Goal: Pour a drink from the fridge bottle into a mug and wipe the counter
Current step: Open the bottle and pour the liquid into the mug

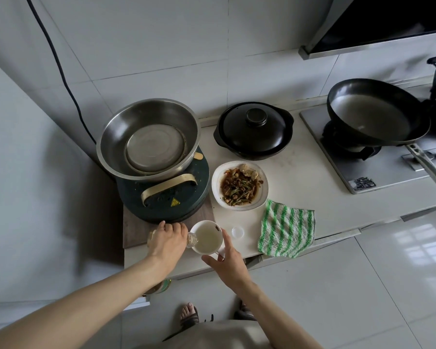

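Observation:
A white mug [208,238] stands near the counter's front edge, holding pale liquid. My left hand [168,239] grips a clear bottle [192,240] tipped sideways, its neck resting over the mug's left rim; most of the bottle is hidden under the hand. My right hand [227,258] steadies the mug from the right, forefinger against its side and thumb below it near the handle. The bottle's clear cap [238,232] lies on the counter just right of the mug. A green-and-white striped cloth [287,229] lies flat further right, overhanging the counter edge.
A white plate of cooked food [239,185] sits behind the mug. A steel basin [149,138] rests on a dark electric cooker [171,200] at left. A black clay pot [253,131] stands at the back, and a wok [375,113] on the gas hob [378,170] at right.

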Demonstrator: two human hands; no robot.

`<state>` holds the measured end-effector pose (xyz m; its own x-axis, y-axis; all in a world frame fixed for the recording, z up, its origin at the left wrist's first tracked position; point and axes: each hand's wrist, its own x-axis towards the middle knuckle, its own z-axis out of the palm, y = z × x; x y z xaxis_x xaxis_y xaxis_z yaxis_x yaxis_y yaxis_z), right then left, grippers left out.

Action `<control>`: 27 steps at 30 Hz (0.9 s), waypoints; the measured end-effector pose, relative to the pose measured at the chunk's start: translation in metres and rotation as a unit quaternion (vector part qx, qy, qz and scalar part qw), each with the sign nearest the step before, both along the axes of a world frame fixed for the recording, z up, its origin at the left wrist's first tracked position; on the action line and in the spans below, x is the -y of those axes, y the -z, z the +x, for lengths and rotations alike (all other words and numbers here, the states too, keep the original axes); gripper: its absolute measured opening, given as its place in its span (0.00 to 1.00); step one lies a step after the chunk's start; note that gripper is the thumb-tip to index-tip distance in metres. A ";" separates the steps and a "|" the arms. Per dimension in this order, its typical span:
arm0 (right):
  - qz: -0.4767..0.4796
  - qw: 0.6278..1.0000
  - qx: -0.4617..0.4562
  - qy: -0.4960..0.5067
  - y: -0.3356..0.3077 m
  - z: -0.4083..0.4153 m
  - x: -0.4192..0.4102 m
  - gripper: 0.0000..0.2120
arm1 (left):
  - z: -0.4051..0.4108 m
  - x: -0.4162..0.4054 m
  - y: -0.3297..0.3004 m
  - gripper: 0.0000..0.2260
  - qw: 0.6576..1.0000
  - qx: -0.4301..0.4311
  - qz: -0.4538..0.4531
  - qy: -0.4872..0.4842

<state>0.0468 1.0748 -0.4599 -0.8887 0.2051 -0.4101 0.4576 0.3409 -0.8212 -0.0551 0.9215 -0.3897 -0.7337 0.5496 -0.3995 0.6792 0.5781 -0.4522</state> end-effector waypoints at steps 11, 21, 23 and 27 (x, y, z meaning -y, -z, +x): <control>-0.015 1.000 0.005 0.003 -0.006 0.001 0.002 0.43 | 0.000 -0.006 0.000 0.27 0.999 -0.019 -0.040 0.017; -0.014 1.000 0.000 -0.002 -0.011 0.003 0.004 0.42 | -0.001 -0.009 -0.001 0.29 0.997 -0.025 -0.070 0.022; -0.013 1.000 0.003 -0.001 -0.011 0.003 0.004 0.42 | -0.001 -0.009 0.000 0.29 0.997 -0.029 -0.073 0.024; -0.011 1.000 0.005 -0.001 -0.011 0.003 0.006 0.43 | -0.003 -0.009 0.000 0.30 0.996 -0.031 -0.082 0.025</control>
